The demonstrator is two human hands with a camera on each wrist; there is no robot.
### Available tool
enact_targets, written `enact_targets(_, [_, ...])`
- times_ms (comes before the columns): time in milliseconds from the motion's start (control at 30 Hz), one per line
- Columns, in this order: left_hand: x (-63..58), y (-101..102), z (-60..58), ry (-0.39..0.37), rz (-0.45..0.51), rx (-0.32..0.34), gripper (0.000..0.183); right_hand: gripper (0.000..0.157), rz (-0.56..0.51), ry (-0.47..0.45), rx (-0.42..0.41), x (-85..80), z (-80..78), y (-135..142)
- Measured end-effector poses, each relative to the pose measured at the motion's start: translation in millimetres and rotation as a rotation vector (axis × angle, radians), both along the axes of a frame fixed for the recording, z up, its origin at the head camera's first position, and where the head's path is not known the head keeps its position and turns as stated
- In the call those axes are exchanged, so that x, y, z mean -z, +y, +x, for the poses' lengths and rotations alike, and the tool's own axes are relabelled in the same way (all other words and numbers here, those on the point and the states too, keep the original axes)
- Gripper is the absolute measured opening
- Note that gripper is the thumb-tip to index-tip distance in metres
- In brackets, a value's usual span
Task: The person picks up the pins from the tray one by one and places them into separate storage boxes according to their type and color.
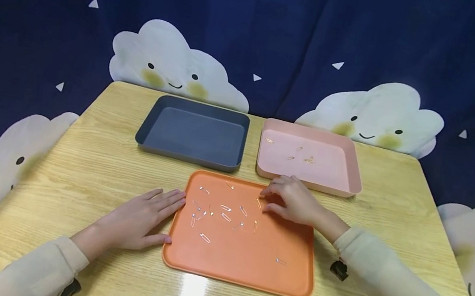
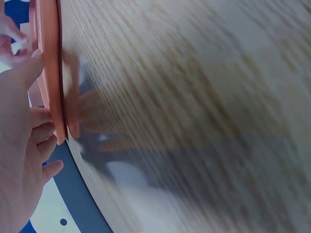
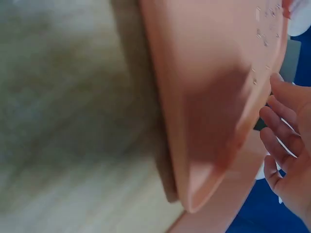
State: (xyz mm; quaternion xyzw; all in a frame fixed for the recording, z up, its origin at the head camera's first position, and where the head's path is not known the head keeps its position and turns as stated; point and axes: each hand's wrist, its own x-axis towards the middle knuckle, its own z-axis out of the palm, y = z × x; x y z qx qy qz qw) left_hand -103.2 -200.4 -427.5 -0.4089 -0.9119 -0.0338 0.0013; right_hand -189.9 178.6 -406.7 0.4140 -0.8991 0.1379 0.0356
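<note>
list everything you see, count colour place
Orange tray: one, orange, front
Blue tray: one, blue-grey, back left
Pink tray: one, pink, back right
Safety pins: over ten, silver and gold, orange tray
Other pins: several, gold, pink tray
Table: one, pale wood, beneath trays
Curtain: one, navy with white clouds, behind
Sleeves: two, cream, arms
Wrist devices: two, black, beneath cuffs
Left hand: one, orange tray's left rim
Right hand: one, over orange tray's far right

There are two bins (image 1: 193, 134), one tray (image 1: 243, 261) and over a dozen pins (image 1: 225, 217).
</note>
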Motion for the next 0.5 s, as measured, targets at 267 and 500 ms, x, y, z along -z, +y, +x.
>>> enact_targets(267, [-0.7, 2, 0.8, -0.015, -0.018, -0.014, 0.077, 0.025, 0.017, 0.053, 0.098, 15.7, 9.4, -8])
enact_targets(500, [-1.3, 3, 1.0, -0.004, -0.017, -0.020, 0.077, 0.012, -0.027, 0.046, 0.116, 19.7, 12.4, -16])
